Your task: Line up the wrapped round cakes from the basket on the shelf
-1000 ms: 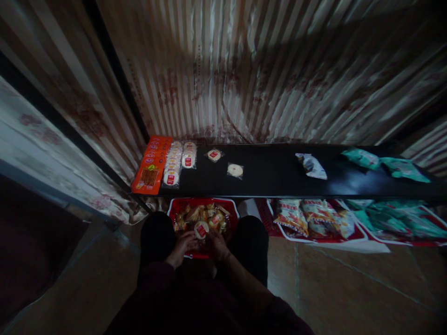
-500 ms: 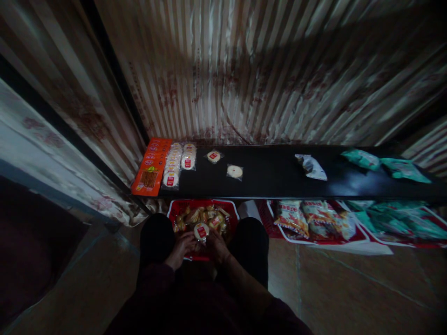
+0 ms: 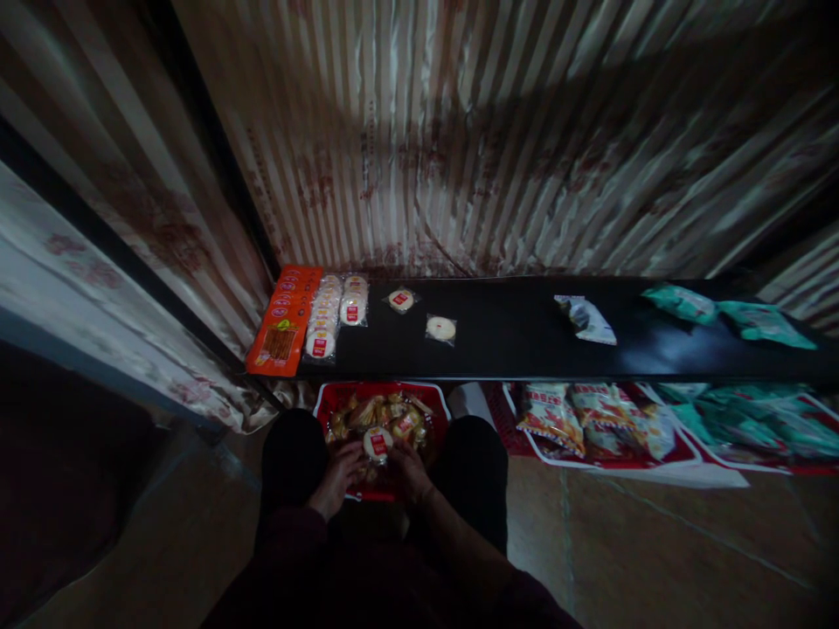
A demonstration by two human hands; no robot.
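Note:
A round white wrapped cracker (image 3: 377,445) with a red label is held between my two hands, over a red basket (image 3: 317,407) that stands between my knees. My left hand (image 3: 339,476) grips its left edge, fingers closed. On its right edge are the closed fingers of my right hand (image 3: 410,469). Gold-wrapped snacks (image 3: 373,409) fill the basket beneath. Up on the black shelf, overlapping rows of wrapped crackers (image 3: 322,319) lie beside an orange packet (image 3: 281,323). Two single crackers, one label up (image 3: 401,300) and one plain side up (image 3: 441,328), lie farther right.
A white-and-dark bag (image 3: 586,320) and green bags (image 3: 682,302) lie on the black shelf (image 3: 504,336). Under its front edge stand a basket of red-and-white chip bags (image 3: 551,415) and one of green bags (image 3: 740,419). A striped curtain (image 3: 426,157) hangs behind.
The view has tilted slightly, so the shelf and baskets sit a little lower. Both hands still hold the cracker, which has barely moved over the basket.

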